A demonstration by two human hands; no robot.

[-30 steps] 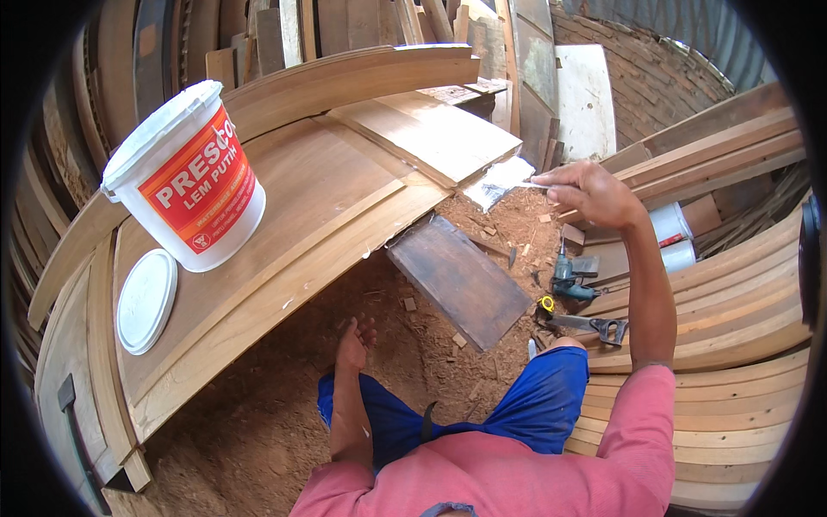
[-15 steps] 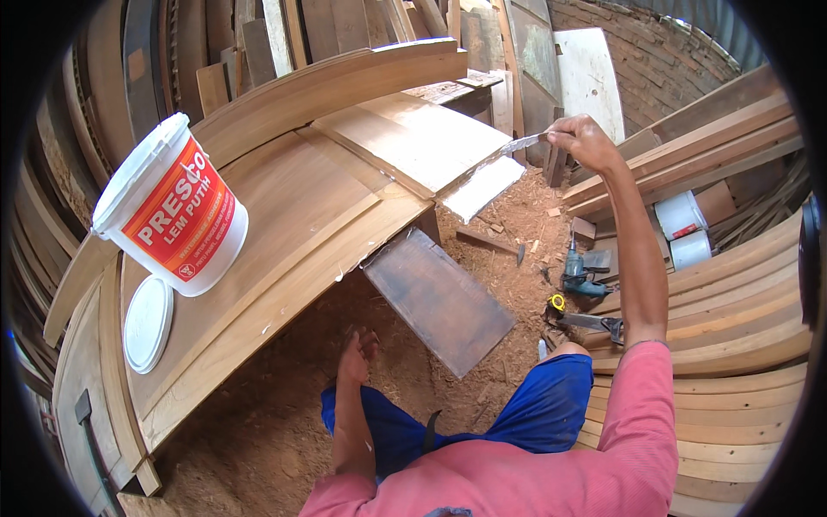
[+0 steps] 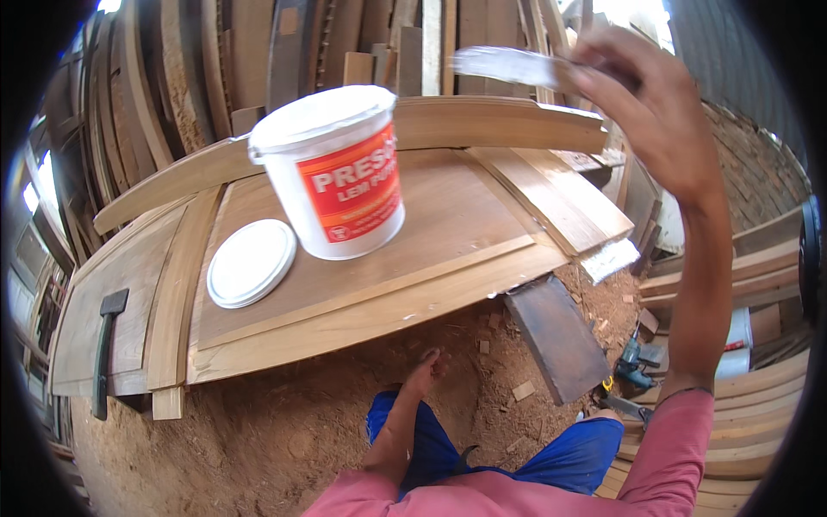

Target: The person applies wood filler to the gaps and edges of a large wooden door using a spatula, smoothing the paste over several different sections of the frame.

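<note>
My right hand (image 3: 637, 112) is raised at the upper right, fingers closed on one end of a flat spreading stick (image 3: 508, 65). White paste coats the stick, which is smeared by motion and points left, above the workpiece. My left hand (image 3: 422, 373) hangs low beside my knee with loosely parted fingers and nothing in it. On the wooden door panel (image 3: 448, 207) stands a white bucket (image 3: 284, 172) with a red and orange label; what is inside cannot be seen. Its round white lid (image 3: 250, 264) lies flat to the left. More white paste covers a tenon end (image 3: 612, 260) at the panel's right.
A hammer (image 3: 105, 353) lies at the panel's left end. Below the right end juts a dark board (image 3: 560, 339). Farther right, a teal power drill (image 3: 633, 362) rests on the sawdust floor near stacked curved timber (image 3: 749, 414). Planks (image 3: 336, 43) lean upright behind.
My right hand has lifted the coated stick from the panel's right end, up and leftward toward the bucket. The view has turned left. My left hand stays low and free.
</note>
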